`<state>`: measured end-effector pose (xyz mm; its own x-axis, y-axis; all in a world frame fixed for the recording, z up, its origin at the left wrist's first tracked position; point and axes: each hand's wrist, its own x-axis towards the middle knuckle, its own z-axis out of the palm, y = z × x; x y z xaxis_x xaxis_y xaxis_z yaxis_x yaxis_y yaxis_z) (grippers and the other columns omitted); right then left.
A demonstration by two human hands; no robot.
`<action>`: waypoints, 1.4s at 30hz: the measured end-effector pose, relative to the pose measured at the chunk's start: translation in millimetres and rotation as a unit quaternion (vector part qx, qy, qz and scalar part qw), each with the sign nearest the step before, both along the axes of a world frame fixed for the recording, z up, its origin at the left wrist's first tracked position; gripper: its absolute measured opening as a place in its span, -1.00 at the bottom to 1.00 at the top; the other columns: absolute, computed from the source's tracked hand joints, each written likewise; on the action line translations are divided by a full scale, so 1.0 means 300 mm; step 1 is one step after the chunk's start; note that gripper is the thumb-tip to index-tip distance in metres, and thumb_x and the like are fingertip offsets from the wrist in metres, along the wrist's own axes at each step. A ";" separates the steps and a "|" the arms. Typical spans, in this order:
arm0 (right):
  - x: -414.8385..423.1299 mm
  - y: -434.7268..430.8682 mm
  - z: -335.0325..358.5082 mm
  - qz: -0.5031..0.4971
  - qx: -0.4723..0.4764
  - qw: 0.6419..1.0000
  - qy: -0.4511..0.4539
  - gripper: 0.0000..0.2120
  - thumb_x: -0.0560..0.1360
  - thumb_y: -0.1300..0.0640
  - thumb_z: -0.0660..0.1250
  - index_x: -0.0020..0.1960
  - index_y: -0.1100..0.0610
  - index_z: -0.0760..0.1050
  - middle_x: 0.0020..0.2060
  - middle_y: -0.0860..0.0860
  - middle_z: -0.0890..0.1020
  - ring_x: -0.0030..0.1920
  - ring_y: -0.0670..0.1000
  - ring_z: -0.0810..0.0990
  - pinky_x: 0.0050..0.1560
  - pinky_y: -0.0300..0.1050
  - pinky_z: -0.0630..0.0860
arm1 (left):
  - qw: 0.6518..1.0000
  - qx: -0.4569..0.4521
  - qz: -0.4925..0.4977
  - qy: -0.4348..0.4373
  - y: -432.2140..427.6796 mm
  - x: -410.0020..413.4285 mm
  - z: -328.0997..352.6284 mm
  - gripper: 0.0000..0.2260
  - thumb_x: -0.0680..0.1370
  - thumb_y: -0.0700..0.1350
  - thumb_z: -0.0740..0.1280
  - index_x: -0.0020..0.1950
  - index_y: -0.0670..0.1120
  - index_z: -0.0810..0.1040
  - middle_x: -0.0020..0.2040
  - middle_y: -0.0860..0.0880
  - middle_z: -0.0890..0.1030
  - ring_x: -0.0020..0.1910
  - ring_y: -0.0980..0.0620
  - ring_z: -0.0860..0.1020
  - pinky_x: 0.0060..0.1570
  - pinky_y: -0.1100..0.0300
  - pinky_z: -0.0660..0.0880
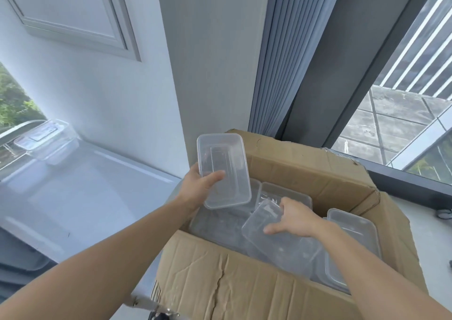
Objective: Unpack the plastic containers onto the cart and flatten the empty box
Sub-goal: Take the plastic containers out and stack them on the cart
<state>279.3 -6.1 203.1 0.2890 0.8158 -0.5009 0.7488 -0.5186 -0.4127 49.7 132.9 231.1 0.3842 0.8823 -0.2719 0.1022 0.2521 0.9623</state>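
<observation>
An open cardboard box [318, 173] sits low in the middle, with several clear plastic containers inside. My left hand [198, 187] grips one clear rectangular container [226, 163] by its near edge, lifted above the box's left side with its open side facing me. My right hand [293, 219] reaches into the box and grips a tilted clear container [276, 244] at its upper edge. Another container [354, 236] lies at the box's right side. On the white cart top [85, 197] to the left stands a small stack of clear containers [46, 140] at the far corner.
A white wall with a panelled cabinet door [73, 9] rises behind the cart. Grey curtains [281, 58] and a dark window frame [342, 75] stand behind the box, with a window sill [415, 187] to the right. The cart's rail [17, 129] curves at the far left.
</observation>
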 end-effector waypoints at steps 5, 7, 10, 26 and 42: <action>-0.037 0.050 0.071 -0.057 0.087 0.994 0.028 -0.44 0.28 -0.23 0.58 -0.02 0.06 0.36 -0.13 -0.04 0.52 -0.18 -0.07 0.49 -0.26 -0.18 0.35 | 0.999 0.004 0.038 -0.009 0.027 -0.090 0.053 -0.51 0.28 0.01 0.52 0.18 -0.05 0.56 0.01 -0.07 0.72 -0.01 -0.10 0.70 0.01 -0.04 0.63; -0.073 0.092 0.123 -0.126 0.162 0.973 0.108 -0.45 0.32 -0.17 0.59 0.05 0.07 0.38 -0.07 -0.01 0.56 -0.10 -0.02 0.59 -0.23 -0.13 0.48 | 0.999 -0.001 0.052 -0.013 0.046 -0.140 0.067 -0.41 0.26 0.04 0.53 0.24 -0.09 0.54 0.03 -0.10 0.71 -0.03 -0.15 0.70 -0.05 -0.11 0.64; -0.143 0.158 0.190 -0.226 0.261 0.884 0.315 -0.46 0.31 -0.13 0.59 0.18 0.06 0.51 0.04 0.06 0.67 -0.01 0.10 0.69 -0.04 0.08 0.65 | 0.996 -0.010 0.093 -0.009 0.079 -0.228 0.086 -0.30 0.25 0.10 0.51 0.31 -0.15 0.45 0.09 -0.11 0.65 -0.09 -0.10 0.70 -0.39 0.11 0.54; -1.035 0.599 0.192 -0.256 0.218 0.803 0.491 -0.56 0.48 0.04 0.44 0.25 0.21 0.44 0.03 0.19 0.64 -0.12 0.19 0.67 -0.15 0.05 0.54 | 0.973 -0.024 0.230 -0.007 0.336 -1.195 0.052 -0.63 0.38 0.07 0.46 0.09 0.00 0.45 0.09 0.00 0.57 0.02 -0.07 0.62 0.00 -0.06 0.55; -1.741 0.981 0.057 -0.222 0.155 0.848 0.456 -0.74 0.52 0.03 0.45 0.09 0.15 0.51 0.06 0.15 0.58 -0.12 0.21 0.64 -0.02 0.16 0.59 | 0.946 -0.068 0.304 0.090 0.502 -1.907 -0.019 -0.53 0.31 0.10 0.48 0.15 -0.07 0.56 0.05 -0.05 0.67 -0.06 -0.07 0.70 0.09 -0.09 0.61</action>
<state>-243.1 288.3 220.4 0.2094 0.8617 -0.4622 -0.1959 -0.4262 -0.8832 -522.5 283.6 225.4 -0.2460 0.8777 -0.4113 0.0572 0.4368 0.8978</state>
